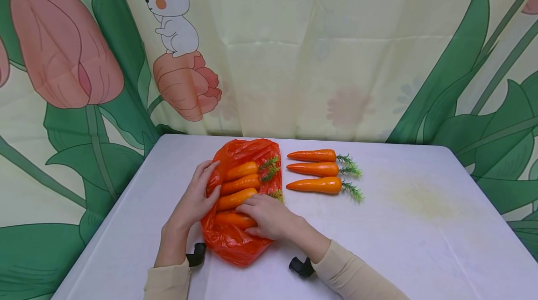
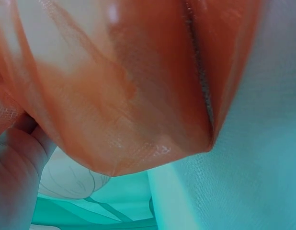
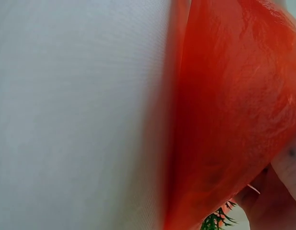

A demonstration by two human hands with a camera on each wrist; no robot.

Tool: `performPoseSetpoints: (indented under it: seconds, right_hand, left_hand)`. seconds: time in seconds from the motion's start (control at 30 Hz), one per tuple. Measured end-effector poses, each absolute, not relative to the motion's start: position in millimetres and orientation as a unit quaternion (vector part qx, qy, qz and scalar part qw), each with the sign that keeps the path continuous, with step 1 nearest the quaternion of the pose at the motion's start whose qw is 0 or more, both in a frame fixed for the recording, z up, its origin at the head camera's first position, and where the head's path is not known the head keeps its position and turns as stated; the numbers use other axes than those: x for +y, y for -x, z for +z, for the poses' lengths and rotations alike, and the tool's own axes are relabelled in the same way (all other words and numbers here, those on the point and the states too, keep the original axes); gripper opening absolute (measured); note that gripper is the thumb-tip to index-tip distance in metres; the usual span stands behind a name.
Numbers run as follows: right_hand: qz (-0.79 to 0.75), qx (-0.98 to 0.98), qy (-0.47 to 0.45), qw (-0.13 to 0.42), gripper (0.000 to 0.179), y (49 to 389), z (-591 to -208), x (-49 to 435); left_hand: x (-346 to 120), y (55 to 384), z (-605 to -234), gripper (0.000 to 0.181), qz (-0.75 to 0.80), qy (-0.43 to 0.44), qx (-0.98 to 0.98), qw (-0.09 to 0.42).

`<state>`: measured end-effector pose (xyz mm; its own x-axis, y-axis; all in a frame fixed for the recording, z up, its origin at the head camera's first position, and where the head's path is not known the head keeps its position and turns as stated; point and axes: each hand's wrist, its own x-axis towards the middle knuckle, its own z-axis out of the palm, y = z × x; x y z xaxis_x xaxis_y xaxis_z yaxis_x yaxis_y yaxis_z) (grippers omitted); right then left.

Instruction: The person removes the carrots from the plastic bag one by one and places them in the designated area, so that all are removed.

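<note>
A red plastic bag (image 1: 241,251) lies spread on the table in the head view, with several orange carrots (image 1: 241,183) with green tops on it. My left hand (image 1: 194,199) grips the bag's left edge; in the left wrist view its fingers (image 2: 23,143) reach behind the thin plastic. At the bag's near right, my right hand (image 1: 269,216) holds the nearest carrot (image 1: 231,219) between fingers and thumb, covering its leafy end. Red plastic (image 3: 224,96) fills much of the right wrist view and hides most of that hand.
Three more carrots (image 1: 315,169) lie in a column right of the bag, tips to the left. A white cloth covers the table (image 1: 399,234). Behind its far edge hangs a curtain (image 1: 273,57) printed with tulips and a rabbit. Black wrist mounts (image 1: 301,267) show beside the sleeves.
</note>
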<state>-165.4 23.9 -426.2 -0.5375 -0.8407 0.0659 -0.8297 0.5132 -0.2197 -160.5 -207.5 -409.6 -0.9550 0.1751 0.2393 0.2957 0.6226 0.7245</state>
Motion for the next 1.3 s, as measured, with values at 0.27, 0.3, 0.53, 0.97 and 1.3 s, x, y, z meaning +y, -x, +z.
performPoseSetpoints:
  seconds: [0.27,0.3,0.53,0.97,1.3]
  right_hand:
    - [-0.151,0.873,0.460,0.048,0.045,166,-421,30]
    - [-0.156,0.874,0.458,0.050,0.045,166,-420,31]
    - [-0.178,0.878,0.440,0.058,0.046,168,-407,40]
    - [-0.194,0.876,0.440,0.030,0.044,170,-387,57]
    - [-0.212,0.881,0.421,0.046,0.043,172,-377,72]
  left_hand:
    - [-207,161,-411,0.066,-0.420,0.132,-0.895,0.069]
    - [-207,161,-411,0.067,-0.421,0.132,-0.895,0.068]
    - [-207,161,-411,0.066,-0.423,0.134,-0.894,0.067]
    - [-207,162,-410,0.066,-0.416,0.129,-0.898,0.067]
    - [-207,162,-410,0.067,-0.414,0.129,-0.898,0.070]
